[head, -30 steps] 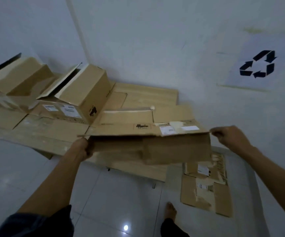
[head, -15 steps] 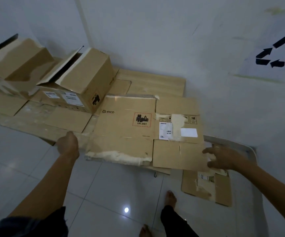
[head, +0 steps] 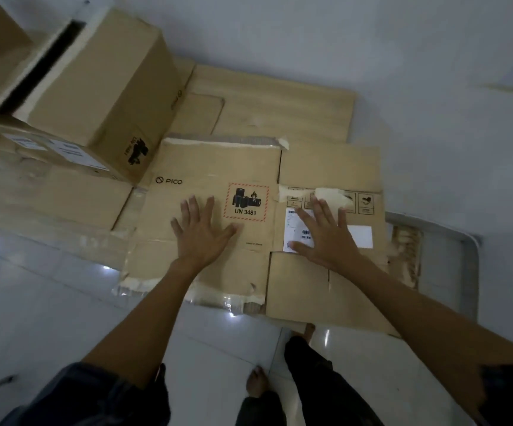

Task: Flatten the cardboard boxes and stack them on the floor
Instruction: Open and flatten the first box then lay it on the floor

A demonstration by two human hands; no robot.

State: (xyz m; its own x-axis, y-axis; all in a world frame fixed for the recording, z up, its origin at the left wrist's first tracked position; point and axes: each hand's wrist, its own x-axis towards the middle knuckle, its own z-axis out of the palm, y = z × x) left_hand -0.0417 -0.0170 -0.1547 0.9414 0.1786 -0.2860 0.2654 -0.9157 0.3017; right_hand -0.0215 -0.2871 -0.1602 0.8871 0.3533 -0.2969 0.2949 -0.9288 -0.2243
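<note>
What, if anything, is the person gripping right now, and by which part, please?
Nothing is gripped. The left hand and right hand lie open, palms down, on top of the flattened box, pressing it.

Flattened box (head: 218,167) reads "PICO"; its red-bordered hazard label (head: 246,202) reads "UN 3481"

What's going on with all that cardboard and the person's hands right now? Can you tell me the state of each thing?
PICO box: flattened, lying on the cardboard pile.
Left hand: open, palm pressed on the PICO box.
Right hand: open, palm pressed on its white shipping label.
Tape: partly peeled, torn.
Upright box: not flattened, a gap open at its top.
Cardboard pile: flat on the floor.
</note>
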